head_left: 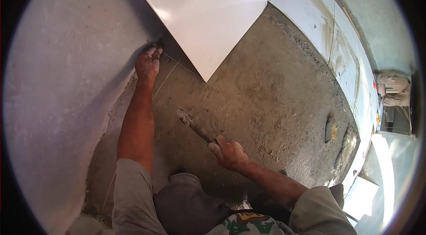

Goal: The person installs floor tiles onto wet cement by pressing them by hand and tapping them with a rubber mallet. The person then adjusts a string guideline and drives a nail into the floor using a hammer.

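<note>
My left hand (148, 62) reaches to the foot of the wall, its fingers pinched at the end of a thin white string (182, 63). The string runs from there toward the corner of a large glossy white tile (213, 13). My right hand (230, 152) is wrapped round the handle of a narrow tool caked with pale mortar (194, 124). The tool's whitish end points up and left over the rough floor; its exact kind is unclear. A second string (166, 78) slants down along my left forearm.
A pale wall (57, 84) rises on the left. Rough grey-brown concrete (270, 79) spreads across the middle. Laid white tiles (310, 10), smeared with mortar, border it on the right. Farther right lie a dusty sack-like heap (395, 88) and a loose white tile (361, 195).
</note>
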Demonstrator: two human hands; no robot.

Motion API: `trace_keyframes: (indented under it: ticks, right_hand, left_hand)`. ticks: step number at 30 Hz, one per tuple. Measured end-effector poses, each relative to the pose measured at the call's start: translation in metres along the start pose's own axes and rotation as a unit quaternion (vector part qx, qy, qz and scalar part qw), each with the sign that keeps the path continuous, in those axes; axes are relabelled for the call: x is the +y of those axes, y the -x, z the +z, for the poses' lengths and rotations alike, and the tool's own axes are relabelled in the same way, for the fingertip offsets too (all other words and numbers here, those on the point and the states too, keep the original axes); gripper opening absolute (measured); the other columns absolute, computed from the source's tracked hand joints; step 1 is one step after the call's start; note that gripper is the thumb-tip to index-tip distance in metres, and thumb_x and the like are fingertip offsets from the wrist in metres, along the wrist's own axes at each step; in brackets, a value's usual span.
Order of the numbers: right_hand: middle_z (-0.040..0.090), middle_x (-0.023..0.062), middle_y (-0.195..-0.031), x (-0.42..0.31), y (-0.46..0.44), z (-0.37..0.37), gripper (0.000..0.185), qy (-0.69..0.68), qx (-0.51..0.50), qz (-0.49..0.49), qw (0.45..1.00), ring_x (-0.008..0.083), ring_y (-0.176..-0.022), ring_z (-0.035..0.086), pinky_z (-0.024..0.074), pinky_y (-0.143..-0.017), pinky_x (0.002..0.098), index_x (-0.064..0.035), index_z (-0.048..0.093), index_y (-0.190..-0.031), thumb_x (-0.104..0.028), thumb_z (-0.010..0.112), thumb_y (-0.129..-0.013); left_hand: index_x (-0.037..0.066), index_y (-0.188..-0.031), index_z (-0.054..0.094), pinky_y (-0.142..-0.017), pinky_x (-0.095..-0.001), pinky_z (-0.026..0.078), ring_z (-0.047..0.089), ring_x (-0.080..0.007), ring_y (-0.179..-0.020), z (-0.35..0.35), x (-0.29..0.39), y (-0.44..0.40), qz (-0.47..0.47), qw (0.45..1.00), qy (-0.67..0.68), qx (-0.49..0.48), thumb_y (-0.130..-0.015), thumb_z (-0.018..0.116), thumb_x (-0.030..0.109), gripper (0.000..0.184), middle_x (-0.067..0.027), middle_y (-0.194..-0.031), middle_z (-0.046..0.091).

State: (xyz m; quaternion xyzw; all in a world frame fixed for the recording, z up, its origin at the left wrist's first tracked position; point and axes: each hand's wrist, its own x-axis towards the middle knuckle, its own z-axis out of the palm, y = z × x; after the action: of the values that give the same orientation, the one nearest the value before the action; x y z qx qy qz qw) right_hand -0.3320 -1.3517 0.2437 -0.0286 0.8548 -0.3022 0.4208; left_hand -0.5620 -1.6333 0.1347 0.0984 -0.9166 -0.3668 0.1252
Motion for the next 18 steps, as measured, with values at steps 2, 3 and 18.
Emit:
trace_keyframes:
  ticks: [2, 3, 18]
  right_hand:
    - [0.062, 0.0278, -0.082, 0.001, -0.001, -0.001, 0.044, -0.001, 0.002, 0.002, 1.000, 0.0490, -0.087, 0.059, 0.0434, -0.078, 0.0564, -0.0026, 0.044, -0.103, -0.046, 0.037, -0.097]
    - [0.062, 0.0278, -0.082, 0.003, -0.001, 0.000, 0.044, -0.004, -0.001, 0.005, 1.000, 0.0488, -0.087, 0.059, 0.0434, -0.078, 0.0563, -0.0028, 0.044, -0.103, -0.046, 0.037, -0.097]
    - [0.062, 0.0277, -0.083, -0.008, -0.015, -0.009, 0.042, 0.001, 0.027, -0.042, 0.999, 0.0486, -0.085, 0.059, 0.0441, -0.077, 0.0553, -0.0022, 0.043, -0.102, -0.043, 0.037, -0.098]
  left_hand:
    - [0.001, -0.097, 0.069, -0.080, -0.0336, 0.049, 0.066, -0.0308, -0.090, 0.007, -0.007, -0.002, 0.004, 1.000, -0.025, 0.012, -0.084, 0.068, 0.026, 0.028, -0.0168, -0.097, 0.069]
    - [0.001, -0.094, 0.068, -0.078, -0.0348, 0.049, 0.066, -0.0307, -0.089, 0.007, -0.006, -0.001, 0.015, 0.999, -0.047, 0.022, -0.085, 0.067, 0.025, 0.026, -0.0173, -0.095, 0.068]
    - [-0.009, -0.115, 0.057, -0.067, -0.0267, 0.049, 0.067, -0.0243, -0.093, 0.016, -0.015, -0.005, -0.019, 0.996, 0.085, -0.012, -0.090, 0.054, 0.004, 0.028, -0.0117, -0.109, 0.064]
